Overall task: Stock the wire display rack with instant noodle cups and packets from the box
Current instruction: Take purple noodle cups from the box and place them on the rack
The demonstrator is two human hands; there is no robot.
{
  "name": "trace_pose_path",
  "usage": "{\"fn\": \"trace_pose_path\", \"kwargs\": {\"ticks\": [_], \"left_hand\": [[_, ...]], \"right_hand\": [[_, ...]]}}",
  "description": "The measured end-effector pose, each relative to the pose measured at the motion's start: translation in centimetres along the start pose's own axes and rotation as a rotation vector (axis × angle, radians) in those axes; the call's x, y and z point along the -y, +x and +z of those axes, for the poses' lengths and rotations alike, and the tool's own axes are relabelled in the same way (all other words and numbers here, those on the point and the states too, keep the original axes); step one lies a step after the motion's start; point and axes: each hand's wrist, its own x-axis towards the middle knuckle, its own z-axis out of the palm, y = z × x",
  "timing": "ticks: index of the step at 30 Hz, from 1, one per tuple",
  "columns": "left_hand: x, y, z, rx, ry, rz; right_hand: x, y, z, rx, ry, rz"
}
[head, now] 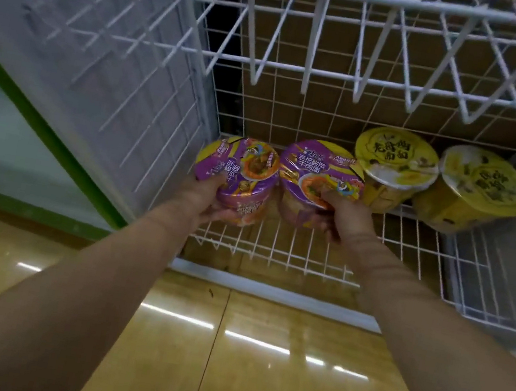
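Each grip held a purple cup: left hand (206, 195) on the left cup (240, 180), right hand (346, 216) on the right cup (316, 179), both tilted, low over the bottom shelf (404, 255), yellow cups (392, 169) just rightward.

Glossy wooden floor (251, 383), green-framed panel (53, 138)

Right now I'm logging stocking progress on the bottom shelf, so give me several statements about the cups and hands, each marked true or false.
1. Each hand grips a purple noodle cup: left hand on the left purple cup, right hand on the right purple cup. True.
2. Three yellow cups stand on the shelf. False: two, the nearer yellow cup and the far-right yellow cup.
3. The yellow cups are right of the purple ones. True.
4. The upper wire shelf holds packets. False: none are visible there.
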Motion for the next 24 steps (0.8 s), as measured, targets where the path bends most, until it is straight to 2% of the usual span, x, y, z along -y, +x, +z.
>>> {"fn": "trace_pose_path", "kwargs": {"ticks": [4,8,12,18,24], "left_hand": [[0.1,2.2,1.3,0.001,-0.180,0.095],[-0.8,1.4,3.1,0.007,-0.242,0.198],[-1.2,-2.7,4.4,0.031,0.016,0.107],[-0.5,-13.1,6.6,0.081,0.279,-0.080],[0.5,-25.3,10.8,0.238,0.501,-0.164]], "right_hand": [[0.0,1.5,1.2,0.041,0.023,-0.072],[0.5,-0.4,2.0,0.197,0.062,-0.038],[0.7,-5.0,0.8,0.252,0.066,0.073],[2.4,-13.3,-5.0,0.130,0.109,0.277],[5.3,-22.0,-13.5,0.024,0.165,0.340]]}}
